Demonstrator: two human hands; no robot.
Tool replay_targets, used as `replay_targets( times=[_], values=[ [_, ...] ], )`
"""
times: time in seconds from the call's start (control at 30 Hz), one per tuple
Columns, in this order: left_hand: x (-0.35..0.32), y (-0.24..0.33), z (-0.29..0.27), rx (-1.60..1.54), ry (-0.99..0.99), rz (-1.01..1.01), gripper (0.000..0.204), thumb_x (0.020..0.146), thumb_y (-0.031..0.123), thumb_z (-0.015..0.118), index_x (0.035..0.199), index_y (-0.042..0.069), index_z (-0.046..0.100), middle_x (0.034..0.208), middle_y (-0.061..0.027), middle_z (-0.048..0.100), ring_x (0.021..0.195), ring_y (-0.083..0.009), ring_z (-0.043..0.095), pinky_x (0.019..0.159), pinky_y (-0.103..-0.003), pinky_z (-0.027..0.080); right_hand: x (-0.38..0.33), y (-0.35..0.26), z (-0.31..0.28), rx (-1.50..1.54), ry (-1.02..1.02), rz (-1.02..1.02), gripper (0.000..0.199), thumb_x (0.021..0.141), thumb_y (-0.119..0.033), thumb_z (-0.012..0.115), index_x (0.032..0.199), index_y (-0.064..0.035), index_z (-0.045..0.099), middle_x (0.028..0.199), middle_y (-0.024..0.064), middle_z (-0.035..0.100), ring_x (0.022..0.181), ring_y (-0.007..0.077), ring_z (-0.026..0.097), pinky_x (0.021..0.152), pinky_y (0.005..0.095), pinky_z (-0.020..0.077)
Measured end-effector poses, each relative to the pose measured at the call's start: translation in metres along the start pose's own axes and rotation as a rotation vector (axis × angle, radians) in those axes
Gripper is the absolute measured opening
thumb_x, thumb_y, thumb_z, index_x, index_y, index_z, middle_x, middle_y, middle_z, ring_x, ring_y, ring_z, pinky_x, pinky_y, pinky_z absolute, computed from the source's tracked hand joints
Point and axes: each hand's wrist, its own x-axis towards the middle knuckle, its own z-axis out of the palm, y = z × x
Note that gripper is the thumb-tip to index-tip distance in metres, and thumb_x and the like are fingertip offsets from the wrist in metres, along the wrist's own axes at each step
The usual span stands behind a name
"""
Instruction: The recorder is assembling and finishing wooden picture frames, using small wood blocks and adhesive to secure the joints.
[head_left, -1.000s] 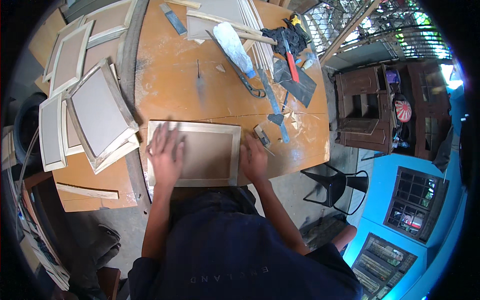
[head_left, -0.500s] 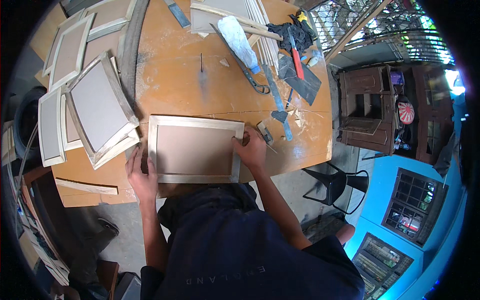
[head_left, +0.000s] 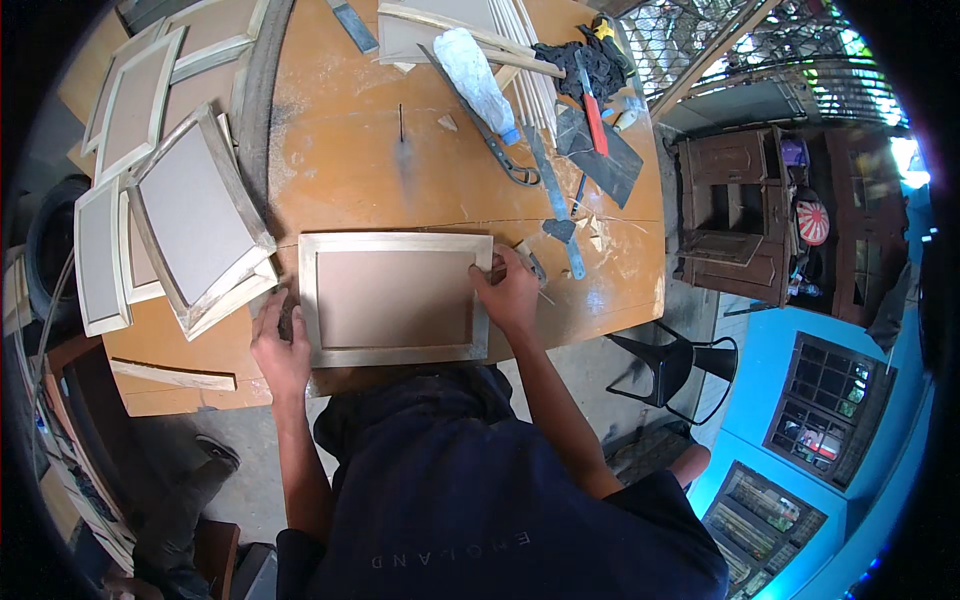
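A rectangular wooden frame with a pale brown panel [head_left: 395, 300] lies flat at the table's near edge, in front of my body. My right hand [head_left: 512, 298] grips its right side near the upper corner, thumb over the wood and fingers at the outer edge. Beside the frame's left side is my left hand [head_left: 282, 352], its fingers stretched forward and apart, holding nothing visible. A small dark block-like tool [head_left: 532, 262] sits just beyond my right hand, partly hidden by it.
Similar frames [head_left: 190, 205] lie stacked at the left. Across the orange table [head_left: 350, 170] are a plastic bottle [head_left: 470, 75], a hand saw [head_left: 490, 145], a red-handled tool [head_left: 594, 120], thin wooden strips [head_left: 515, 60] and a loose wood strip [head_left: 172, 375]. A black chair [head_left: 660, 370] stands right.
The frame has shifted slightly to the right, with my right hand on it. My left hand has drawn a little left, widening its gap from the frame.
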Motion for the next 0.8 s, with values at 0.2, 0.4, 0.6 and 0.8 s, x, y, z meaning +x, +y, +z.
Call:
replay_targets(
  times=[0.2,0.4,0.6,0.8],
  values=[
    [-0.001,0.009,0.009,0.003,-0.073,-0.066,0.037,0.089,0.005,0.066,0.126,0.002,0.065,0.123,-0.0218,0.067,0.112,-0.0407,0.064,0.099,-0.046,0.050,-0.001,0.007,0.006,-0.049,-0.017,-0.005,0.044,0.080,-0.026,0.079,0.115,-0.0026,0.065,0.105,0.0187,0.068,0.094,0.0386,0.068,0.081,0.0479,0.0550],
    [0.013,0.037,0.031,0.060,-0.016,0.250,0.035,0.088,0.008,0.068,0.122,0.002,0.068,0.126,-0.0161,0.065,0.116,-0.0363,0.060,0.103,-0.044,0.046,0.002,0.008,0.007,-0.049,-0.013,-0.012,0.045,0.084,-0.028,0.077,0.118,-0.0013,0.065,0.105,0.0195,0.067,0.096,0.0398,0.067,0.082,0.0479,0.0546],
    [0.032,0.081,0.107,-0.019,-0.176,0.572,0.038,0.086,0.017,0.072,0.122,0.007,0.069,0.129,-0.0078,0.064,0.117,-0.0296,0.057,0.101,-0.044,0.045,0.003,0.004,0.010,-0.041,0.010,-0.002,0.043,0.083,-0.025,0.078,0.117,-0.0017,0.065,0.105,0.0193,0.067,0.095,0.0397,0.067,0.081,0.0474,0.0546],
    [0.034,0.101,0.148,-0.042,-0.340,0.724,0.043,0.082,0.021,0.074,0.125,0.016,0.069,0.130,0.0001,0.062,0.119,-0.0193,0.054,0.097,-0.042,0.036,0.003,0.001,0.010,-0.087,0.087,-0.071,0.038,0.080,-0.017,0.081,0.112,-0.0010,0.068,0.090,0.0139,0.067,0.075,0.0277,0.067,0.068,0.0380,0.0543]
  ],
)
